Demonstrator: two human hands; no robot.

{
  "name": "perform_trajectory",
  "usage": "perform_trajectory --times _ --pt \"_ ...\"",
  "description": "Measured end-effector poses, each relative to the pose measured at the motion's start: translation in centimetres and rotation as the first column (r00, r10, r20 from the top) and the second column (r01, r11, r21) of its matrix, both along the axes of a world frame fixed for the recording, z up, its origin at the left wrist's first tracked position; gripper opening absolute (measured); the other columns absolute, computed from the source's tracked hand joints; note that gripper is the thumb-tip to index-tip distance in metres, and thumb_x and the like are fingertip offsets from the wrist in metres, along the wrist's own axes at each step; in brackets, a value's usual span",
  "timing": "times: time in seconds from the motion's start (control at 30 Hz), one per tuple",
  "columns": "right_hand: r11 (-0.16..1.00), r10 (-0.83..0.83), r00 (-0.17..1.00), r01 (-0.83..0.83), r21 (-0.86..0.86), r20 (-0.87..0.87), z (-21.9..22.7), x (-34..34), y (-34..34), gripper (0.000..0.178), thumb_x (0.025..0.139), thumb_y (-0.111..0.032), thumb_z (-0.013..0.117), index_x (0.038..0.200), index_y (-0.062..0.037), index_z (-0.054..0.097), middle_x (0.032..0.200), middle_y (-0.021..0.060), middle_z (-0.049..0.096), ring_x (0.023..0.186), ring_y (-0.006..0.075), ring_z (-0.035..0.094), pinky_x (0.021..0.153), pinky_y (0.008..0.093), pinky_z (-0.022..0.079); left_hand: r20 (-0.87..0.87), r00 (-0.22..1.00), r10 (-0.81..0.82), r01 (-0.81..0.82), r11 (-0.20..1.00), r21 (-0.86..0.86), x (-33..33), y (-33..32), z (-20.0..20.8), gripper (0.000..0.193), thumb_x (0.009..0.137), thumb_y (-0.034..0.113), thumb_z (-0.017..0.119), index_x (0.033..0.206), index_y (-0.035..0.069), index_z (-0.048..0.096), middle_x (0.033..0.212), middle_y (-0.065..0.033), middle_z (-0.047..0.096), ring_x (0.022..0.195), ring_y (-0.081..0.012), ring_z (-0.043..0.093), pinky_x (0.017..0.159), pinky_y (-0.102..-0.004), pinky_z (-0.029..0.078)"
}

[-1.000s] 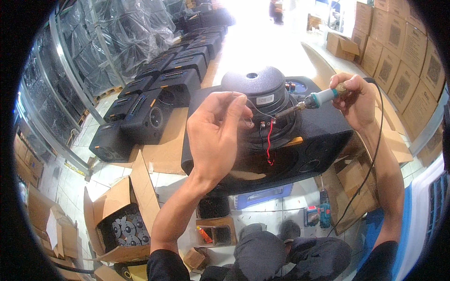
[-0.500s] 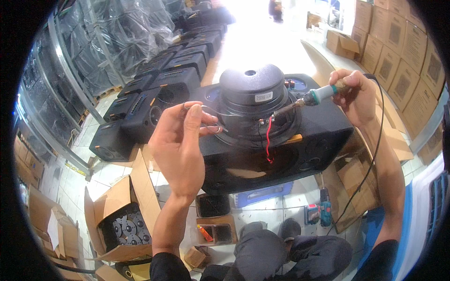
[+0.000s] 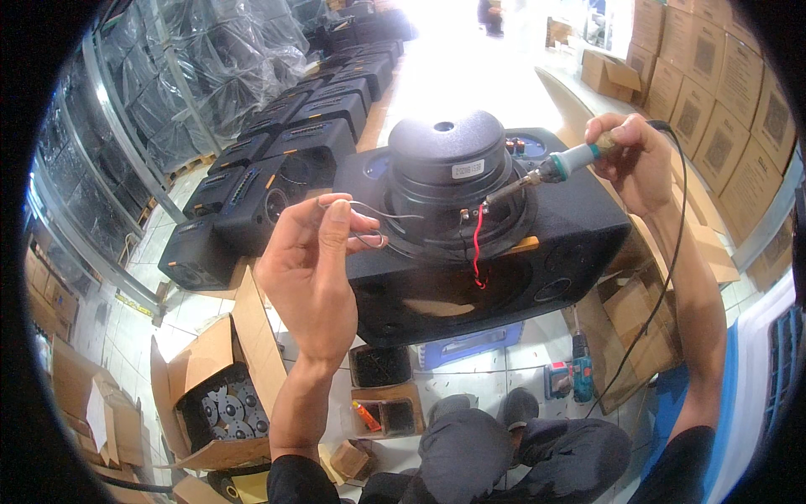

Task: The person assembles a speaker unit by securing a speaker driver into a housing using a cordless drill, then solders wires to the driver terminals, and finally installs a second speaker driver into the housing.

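Note:
A black speaker driver [image 3: 445, 155] rests magnet-up on a black speaker cabinet [image 3: 588, 231] in front of me. My right hand [image 3: 636, 164] is closed around the handle of a soldering iron [image 3: 575, 160], whose tip points down to the driver's terminals. At those terminals a red wire [image 3: 477, 244] hangs at the tip, with a black wire [image 3: 465, 238] beside it. My left hand [image 3: 309, 269] pinches a looped length of thin silvery solder wire [image 3: 388, 215]; its free end reaches over the driver's rim, apart from the iron's tip.
More black speaker cabinets [image 3: 315, 139] stand in rows at the far left. An open carton [image 3: 201, 361] of round grey parts sits lower left. Below are a cordless drill [image 3: 582, 370] and parts trays [image 3: 382, 365]. Stacked cartons [image 3: 714, 80] line the right; the iron's cord [image 3: 682, 218] trails past my right forearm.
My left hand has drawn slightly left and down with the solder wire, whose free end now shows clear of the terminals. The iron's tip stays at the red wire's terminal.

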State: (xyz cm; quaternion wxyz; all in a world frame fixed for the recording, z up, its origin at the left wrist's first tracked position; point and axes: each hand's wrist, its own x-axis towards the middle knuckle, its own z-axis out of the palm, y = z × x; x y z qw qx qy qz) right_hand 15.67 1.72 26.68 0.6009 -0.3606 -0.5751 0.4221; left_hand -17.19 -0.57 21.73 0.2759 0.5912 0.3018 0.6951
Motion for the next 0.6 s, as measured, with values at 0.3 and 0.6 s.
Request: perform_trajectory --times 0.3,0.6 --pt "0.997 -0.011 0.998 0.007 -0.073 -0.055 -0.66 0.48 0.69 0.030 0.081 -0.025 0.049 0.085 0.0005 0.064 0.069 0.0026 0.054 0.056 0.0086 0.044 0.050 0.0214 0.036 -0.009 1.000 -0.010 0.010 1.000 0.001 0.11 -0.18 0.03 0.018 0.099 0.010 0.056 0.103 -0.006 0.062 0.085 -0.0132 0.068 0.079 -0.0169 0.068 0.068 -0.0297 0.060" --pt "0.998 0.023 0.998 -0.027 -0.062 -0.062 -0.93 0.57 0.59 0.029 0.082 -0.023 0.049 0.085 0.0012 0.064 0.065 0.0027 0.053 0.052 0.0094 0.044 0.049 0.0233 0.036 -0.003 1.000 -0.019 0.019 1.000 -0.016 0.27 -0.31 0.05 0.019 0.099 0.011 0.055 0.104 -0.006 0.061 0.084 -0.0133 0.068 0.079 -0.0172 0.068 0.068 -0.0295 0.060"
